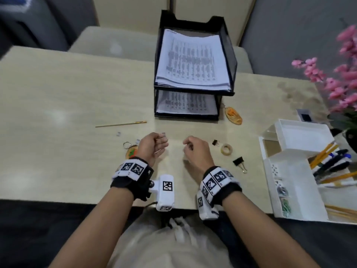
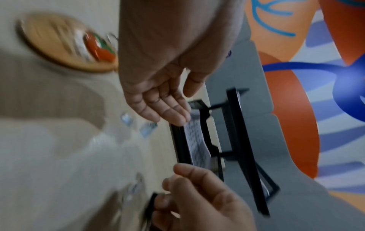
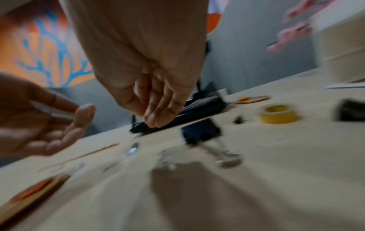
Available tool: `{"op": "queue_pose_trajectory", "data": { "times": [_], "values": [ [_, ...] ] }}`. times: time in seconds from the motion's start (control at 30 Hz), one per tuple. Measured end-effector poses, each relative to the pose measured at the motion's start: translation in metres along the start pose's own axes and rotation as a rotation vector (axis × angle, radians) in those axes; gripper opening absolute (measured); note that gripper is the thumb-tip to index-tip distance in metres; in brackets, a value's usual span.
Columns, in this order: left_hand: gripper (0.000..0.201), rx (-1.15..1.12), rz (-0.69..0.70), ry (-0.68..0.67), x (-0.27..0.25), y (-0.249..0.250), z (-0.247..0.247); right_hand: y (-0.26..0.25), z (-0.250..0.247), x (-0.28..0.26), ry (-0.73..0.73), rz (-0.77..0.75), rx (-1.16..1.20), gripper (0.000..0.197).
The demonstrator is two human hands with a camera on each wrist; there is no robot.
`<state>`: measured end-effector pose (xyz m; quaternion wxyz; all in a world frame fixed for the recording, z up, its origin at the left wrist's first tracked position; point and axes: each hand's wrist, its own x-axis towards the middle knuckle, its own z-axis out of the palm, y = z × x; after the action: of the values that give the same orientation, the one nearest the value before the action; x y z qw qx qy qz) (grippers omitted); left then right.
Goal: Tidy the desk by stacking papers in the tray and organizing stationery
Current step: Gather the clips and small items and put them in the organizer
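My left hand [image 1: 160,142] hovers over the middle of the desk, palm turned inward and fingers relaxed. The left wrist view shows its fingers [image 2: 171,112] nearly straight, with no object I can make out in them. My right hand [image 1: 188,146] is beside it, fingers [image 3: 156,115] hanging loosely bunched and holding nothing visible. A black binder clip [image 3: 201,132] lies on the desk just under the right hand. The black two-tier tray [image 1: 195,89] behind the hands holds printed papers [image 1: 193,57] on both levels. A white organizer [image 1: 293,171] with pens [image 1: 332,157] stands at the right.
Loose on the desk lie a tape roll [image 1: 226,149], a small binder clip [image 1: 215,142], a larger one [image 1: 239,162], a gold stick [image 1: 121,124], small staple blocks [image 1: 118,134] and two keychains [image 1: 131,151] [image 1: 233,115]. Pink flowers [image 1: 343,74] stand far right.
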<state>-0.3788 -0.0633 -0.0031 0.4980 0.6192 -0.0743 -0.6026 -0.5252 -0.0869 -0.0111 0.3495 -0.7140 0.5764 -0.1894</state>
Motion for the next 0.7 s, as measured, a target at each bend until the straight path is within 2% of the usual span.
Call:
{"op": "queue_pose_trajectory", "data": {
  "times": [0.1,0.33,0.47,0.63,0.7],
  "values": [
    [0.023,-0.093,-0.001,0.077,0.005,0.012,-0.039,-0.027,0.032,0.007,-0.135,-0.06,-0.117,0.026],
    [0.025,-0.2,-0.038,0.121,0.013,0.024,-0.087,-0.037,0.083,0.019,-0.25,-0.2,-0.278,0.023],
    [0.025,-0.205,-0.058,0.102,0.02,0.029,-0.092,-0.03,0.089,0.022,-0.175,-0.126,-0.236,0.022],
    [0.024,-0.207,-0.097,0.065,0.026,0.033,-0.087,-0.031,0.081,0.039,0.063,0.085,-0.069,0.018],
    [0.024,-0.215,-0.108,0.056,0.03,0.034,-0.085,-0.033,0.081,0.048,0.106,0.152,-0.051,0.02]
  ]
}}
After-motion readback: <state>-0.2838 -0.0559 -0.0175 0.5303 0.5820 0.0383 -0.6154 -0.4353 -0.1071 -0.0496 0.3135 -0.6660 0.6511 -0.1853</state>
